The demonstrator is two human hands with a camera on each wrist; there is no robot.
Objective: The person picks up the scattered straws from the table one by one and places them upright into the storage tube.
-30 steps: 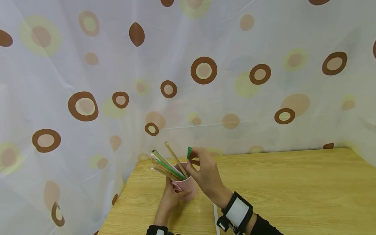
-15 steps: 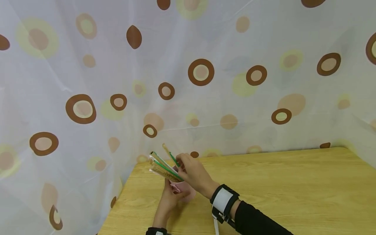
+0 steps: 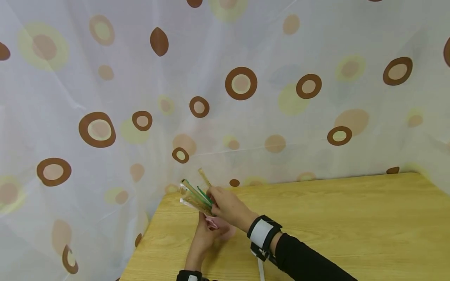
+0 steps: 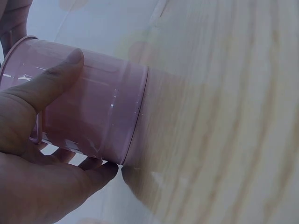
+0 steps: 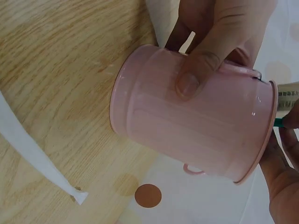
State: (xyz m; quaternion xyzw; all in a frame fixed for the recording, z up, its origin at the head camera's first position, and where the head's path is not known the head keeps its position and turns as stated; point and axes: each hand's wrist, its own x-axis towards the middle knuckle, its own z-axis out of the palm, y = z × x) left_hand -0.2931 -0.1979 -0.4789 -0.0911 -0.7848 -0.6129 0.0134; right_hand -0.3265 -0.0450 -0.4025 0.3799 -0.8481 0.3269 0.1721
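**Straws going into the pink pail**

Left hand (image 3: 205, 234) grips the small pink metal pail (image 5: 196, 126) on the wooden counter (image 3: 334, 218), near its far left corner. Right hand (image 3: 228, 207) pinches a green straw (image 3: 204, 194) at the rim, among the wrapped straws (image 3: 191, 197) fanning out leftward.

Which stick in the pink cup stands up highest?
The pale tan stick: its tip rises above the green-and-white ones, just behind the right hand.
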